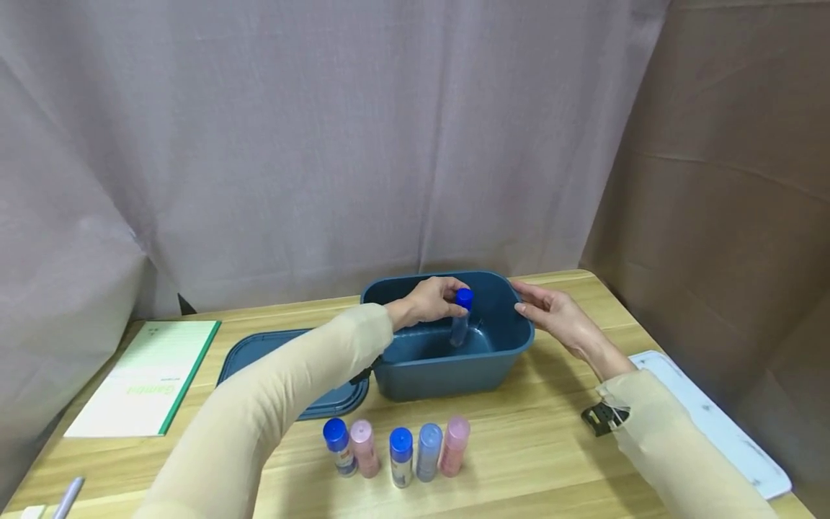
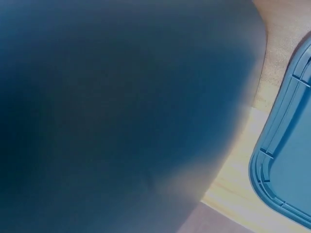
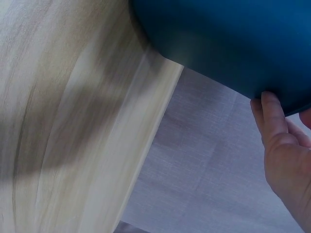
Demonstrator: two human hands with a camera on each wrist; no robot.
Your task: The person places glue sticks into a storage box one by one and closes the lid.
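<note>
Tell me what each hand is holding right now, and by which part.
The left hand pinches a blue-capped bottle by its cap, inside the dark blue bin. The right hand holds nothing; its fingers rest against the bin's right rim.

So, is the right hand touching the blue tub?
Touching. In the right wrist view, the right hand has a fingertip pressed against the outer wall of the blue tub; the head view agrees, showing it at the rim.
</note>
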